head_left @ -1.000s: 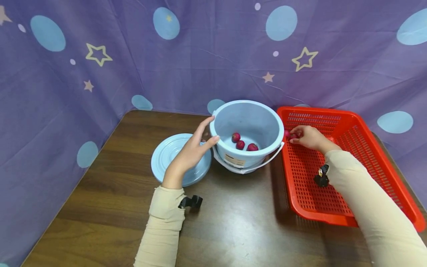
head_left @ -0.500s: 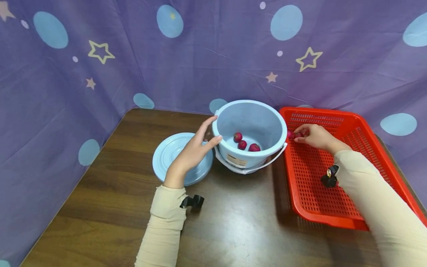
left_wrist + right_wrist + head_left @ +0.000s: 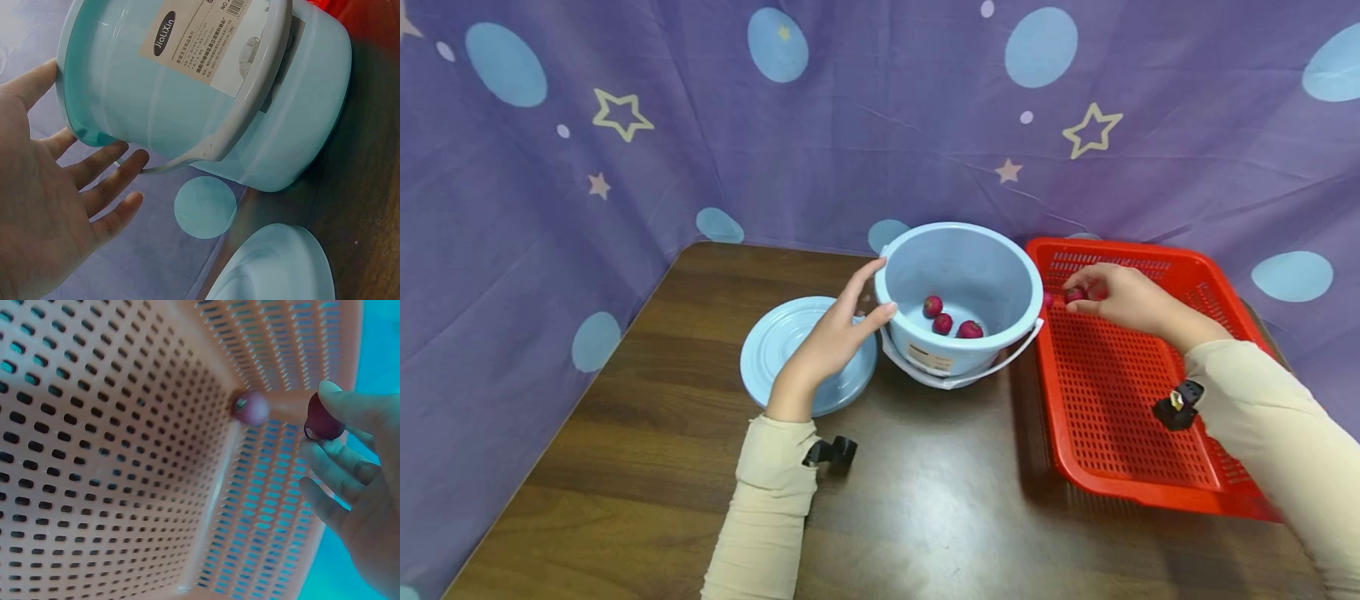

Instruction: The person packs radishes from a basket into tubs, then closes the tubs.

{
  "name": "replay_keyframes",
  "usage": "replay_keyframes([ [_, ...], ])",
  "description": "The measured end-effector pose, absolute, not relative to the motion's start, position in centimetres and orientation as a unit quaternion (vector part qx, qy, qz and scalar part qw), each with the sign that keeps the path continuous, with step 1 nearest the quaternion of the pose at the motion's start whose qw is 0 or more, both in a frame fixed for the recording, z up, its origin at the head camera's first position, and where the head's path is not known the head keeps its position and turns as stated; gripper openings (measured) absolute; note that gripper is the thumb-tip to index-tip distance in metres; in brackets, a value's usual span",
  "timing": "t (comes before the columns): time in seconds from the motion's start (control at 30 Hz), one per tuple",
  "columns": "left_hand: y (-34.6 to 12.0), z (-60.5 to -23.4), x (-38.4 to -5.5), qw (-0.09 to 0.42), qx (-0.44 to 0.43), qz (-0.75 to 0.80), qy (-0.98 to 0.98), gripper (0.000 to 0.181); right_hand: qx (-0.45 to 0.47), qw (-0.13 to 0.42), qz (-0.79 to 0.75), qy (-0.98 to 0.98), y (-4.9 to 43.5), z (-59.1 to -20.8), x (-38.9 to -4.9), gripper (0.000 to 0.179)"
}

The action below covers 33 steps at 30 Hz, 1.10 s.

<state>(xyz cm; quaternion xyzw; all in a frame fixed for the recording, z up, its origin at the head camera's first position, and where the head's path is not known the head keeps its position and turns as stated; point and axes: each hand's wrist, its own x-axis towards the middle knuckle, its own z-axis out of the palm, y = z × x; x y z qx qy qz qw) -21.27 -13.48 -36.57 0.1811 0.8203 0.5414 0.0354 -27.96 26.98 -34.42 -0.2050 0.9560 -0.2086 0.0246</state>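
Observation:
My right hand [image 3: 1123, 298] pinches a small red radish [image 3: 323, 420] between thumb and fingers, inside the red perforated basket [image 3: 1135, 487]. In the right wrist view, another radish [image 3: 251, 408] lies in the basket's corner. My left hand [image 3: 831, 342] rests at the left rim of a light blue bucket [image 3: 958, 358], fingers spread and fairly straight. Its thumb meets the rim in the left wrist view [image 3: 50, 181]. On the bucket's floor lie three radishes [image 3: 942, 323]. The bucket's white handle [image 3: 992, 367] hangs down at the front.
A round light blue lid [image 3: 767, 354] lies on the wooden table [image 3: 647, 467], left of the bucket and partly behind my left hand. A purple curtain [image 3: 850, 125] hangs along the table's back and left. The basket stands close to the bucket's right side.
My right hand has moved slightly right and up within the basket, the radish pinched in its fingers. The left hand keeps its place at the bucket rim.

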Motion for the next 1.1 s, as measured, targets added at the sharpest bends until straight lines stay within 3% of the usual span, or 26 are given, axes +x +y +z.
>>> replay_keyframes([
  [0.67,-13.6,-36.7,-21.4,0.047,0.178,0.548,0.816,0.062,-0.248,-0.027,-0.21,0.945,25.7,-29.2,-22.1,0.03],
  [1.1,-13.6,-36.7,-21.4,0.04,0.177,0.547,0.817,0.066,-0.36,-0.138,-0.3,0.873,22.8,-28.5,-20.1,0.042],
])
